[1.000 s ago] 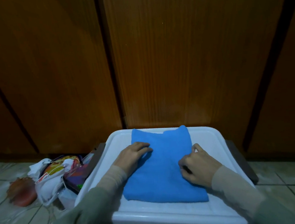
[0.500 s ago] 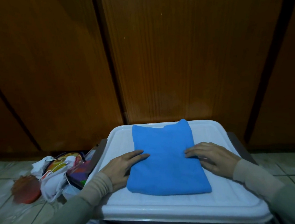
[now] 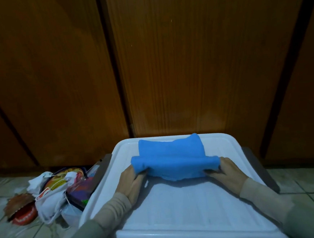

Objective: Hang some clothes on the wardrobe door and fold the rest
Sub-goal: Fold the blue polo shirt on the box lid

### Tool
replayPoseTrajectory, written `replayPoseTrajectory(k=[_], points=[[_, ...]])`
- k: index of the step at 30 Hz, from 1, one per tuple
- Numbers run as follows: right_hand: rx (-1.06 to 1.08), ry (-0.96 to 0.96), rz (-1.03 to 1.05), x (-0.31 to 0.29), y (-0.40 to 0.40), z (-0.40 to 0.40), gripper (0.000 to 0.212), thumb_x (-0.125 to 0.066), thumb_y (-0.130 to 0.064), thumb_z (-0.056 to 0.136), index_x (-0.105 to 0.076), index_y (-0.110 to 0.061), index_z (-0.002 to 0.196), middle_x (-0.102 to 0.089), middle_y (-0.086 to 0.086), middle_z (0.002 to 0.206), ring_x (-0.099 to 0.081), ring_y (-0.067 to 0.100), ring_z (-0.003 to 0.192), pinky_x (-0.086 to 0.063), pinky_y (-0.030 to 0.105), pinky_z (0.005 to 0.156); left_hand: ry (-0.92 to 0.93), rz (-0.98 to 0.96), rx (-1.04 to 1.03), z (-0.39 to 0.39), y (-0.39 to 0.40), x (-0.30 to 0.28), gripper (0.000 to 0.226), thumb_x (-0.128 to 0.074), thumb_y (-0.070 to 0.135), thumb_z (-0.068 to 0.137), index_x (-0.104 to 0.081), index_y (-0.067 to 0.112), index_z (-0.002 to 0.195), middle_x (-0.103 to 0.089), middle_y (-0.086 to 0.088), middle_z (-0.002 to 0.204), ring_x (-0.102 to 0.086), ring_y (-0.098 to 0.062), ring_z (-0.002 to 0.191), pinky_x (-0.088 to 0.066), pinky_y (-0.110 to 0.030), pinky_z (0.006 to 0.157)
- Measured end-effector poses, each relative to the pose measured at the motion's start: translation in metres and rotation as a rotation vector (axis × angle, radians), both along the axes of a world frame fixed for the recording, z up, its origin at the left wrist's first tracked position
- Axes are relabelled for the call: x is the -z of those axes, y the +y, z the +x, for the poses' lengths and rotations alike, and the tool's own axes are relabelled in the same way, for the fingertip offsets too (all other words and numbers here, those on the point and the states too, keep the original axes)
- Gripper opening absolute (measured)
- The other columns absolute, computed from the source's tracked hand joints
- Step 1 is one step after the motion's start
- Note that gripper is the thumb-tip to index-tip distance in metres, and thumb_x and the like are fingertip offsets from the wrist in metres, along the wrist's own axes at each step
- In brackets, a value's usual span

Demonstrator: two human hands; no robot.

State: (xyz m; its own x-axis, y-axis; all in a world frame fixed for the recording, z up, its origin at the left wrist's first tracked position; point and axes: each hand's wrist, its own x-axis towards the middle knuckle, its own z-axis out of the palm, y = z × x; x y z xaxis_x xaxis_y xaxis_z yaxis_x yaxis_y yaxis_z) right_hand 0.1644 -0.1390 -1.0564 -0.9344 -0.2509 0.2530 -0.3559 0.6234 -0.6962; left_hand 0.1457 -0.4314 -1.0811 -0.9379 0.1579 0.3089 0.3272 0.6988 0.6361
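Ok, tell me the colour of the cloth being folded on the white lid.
Bright blue, plain with no pattern: the cloth shows best in the head view.

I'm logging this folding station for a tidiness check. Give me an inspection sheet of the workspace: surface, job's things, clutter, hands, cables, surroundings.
Surface: white plastic lid, ribbed, bare near the person.
Job's things: blue cloth on the lid's far half, its near edge lifted off the lid and folded toward the wardrobe.
Clutter: white bags and colourful packets on the floor left of the lid; a red-brown object further left.
Hands: left hand and right hand each grip a near corner of the cloth.
Cables: nothing seen.
Surroundings: brown wooden wardrobe doors behind; tiled floor.
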Motion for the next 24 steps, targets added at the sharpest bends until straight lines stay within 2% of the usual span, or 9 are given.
replayPoseTrajectory(k=[2, 3, 6, 8, 10, 14, 17, 21, 24], points=[[0.058, -0.068, -0.098, -0.005, -0.012, -0.002, 0.011, -0.055, -0.031, 0.092, -0.058, -0.02, 0.09, -0.066, -0.003, 0.089, -0.062, 0.012, 0.086, -0.05, 0.035, 0.081, -0.047, 0.186, -0.092, 0.003, 0.015, -0.014, 0.035, -0.034, 0.037, 0.086, -0.053, 0.018, 0.109, -0.057, 0.003, 0.105, -0.053, -0.015, 0.096, -0.035, -0.019, 0.086], [0.081, -0.085, -0.153, -0.009, -0.017, -0.005, 0.009, -0.051, -0.03, 0.094, -0.055, -0.024, 0.09, -0.065, -0.004, 0.091, -0.061, 0.01, 0.088, -0.05, 0.032, 0.081, -0.043, 0.239, -0.134, 0.001, 0.021, -0.018, 0.032, -0.034, 0.036, 0.092, -0.051, 0.015, 0.109, -0.058, -0.001, 0.105, -0.054, -0.019, 0.096, -0.036, -0.024, 0.087], [0.169, -0.095, -0.268, -0.014, -0.029, -0.02, 0.023, -0.04, -0.036, 0.097, -0.053, -0.019, 0.108, -0.065, 0.002, 0.106, -0.061, 0.014, 0.098, -0.051, 0.034, 0.085, -0.006, 0.213, -0.289, -0.014, 0.033, -0.023, 0.039, -0.033, 0.027, 0.1, -0.039, 0.009, 0.135, -0.059, -0.019, 0.116, -0.055, -0.036, 0.109, -0.041, -0.042, 0.097], [0.256, -0.083, -0.226, -0.016, -0.036, -0.03, 0.037, -0.034, -0.042, 0.098, -0.052, -0.015, 0.115, -0.065, 0.008, 0.108, -0.061, 0.024, 0.099, -0.05, 0.042, 0.086, -0.028, 0.186, -0.359, -0.02, 0.04, -0.029, 0.036, -0.032, 0.025, 0.101, -0.038, 0.008, 0.132, -0.06, -0.021, 0.109, -0.056, -0.038, 0.103, -0.043, -0.039, 0.086], [0.35, -0.095, -0.167, -0.017, -0.042, -0.04, 0.047, -0.027, -0.048, 0.097, -0.053, -0.013, 0.114, -0.065, 0.012, 0.105, -0.06, 0.029, 0.097, -0.05, 0.043, 0.084, -0.098, 0.157, -0.406, -0.025, 0.048, -0.035, 0.031, -0.027, 0.028, 0.102, -0.043, 0.008, 0.119, -0.06, -0.017, 0.1, -0.056, -0.037, 0.098, -0.037, -0.034, 0.077], [0.521, -0.18, 0.2, -0.014, -0.044, -0.052, 0.05, -0.02, -0.041, 0.102, -0.058, -0.009, 0.109, -0.064, 0.015, 0.104, -0.059, 0.03, 0.096, -0.042, 0.032, 0.074, -0.215, -0.148, -0.511, -0.037, 0.048, -0.033, 0.043, -0.02, 0.037, 0.103, -0.053, 0.01, 0.11, -0.063, -0.012, 0.107, -0.057, -0.029, 0.1, -0.04, -0.033, 0.08], [0.59, -0.211, 0.432, -0.014, -0.047, -0.054, 0.049, -0.02, -0.038, 0.103, -0.059, -0.01, 0.106, -0.064, 0.011, 0.105, -0.06, 0.026, 0.096, -0.039, 0.028, 0.072, -0.308, -0.243, -0.575, -0.047, 0.046, -0.03, 0.047, -0.02, 0.039, 0.102, -0.057, 0.012, 0.107, -0.063, -0.008, 0.107, -0.058, -0.022, 0.097, -0.044, -0.032, 0.085], [0.637, -0.165, 0.5, -0.019, -0.048, -0.055, 0.041, -0.025, -0.039, 0.102, -0.056, -0.012, 0.106, -0.064, 0.007, 0.103, -0.059, 0.023, 0.091, -0.037, 0.027, 0.069, -0.331, -0.241, -0.586, -0.053, 0.041, -0.037, 0.045, -0.023, 0.042, 0.101, -0.057, 0.011, 0.105, -0.062, -0.009, 0.107, -0.053, -0.022, 0.091, -0.04, -0.031, 0.079], [0.69, -0.017, 0.442, -0.02, -0.048, -0.051, 0.029, -0.034, -0.037, 0.1, -0.044, -0.015, 0.117, -0.061, 0.005, 0.104, -0.056, 0.021, 0.091, -0.042, 0.029, 0.071, -0.19, -0.241, -0.642, -0.046, 0.043, -0.044, 0.035, -0.028, 0.038, 0.101, -0.047, 0.014, 0.117, -0.057, -0.007, 0.113, -0.056, -0.023, 0.093, -0.043, -0.034, 0.081]])
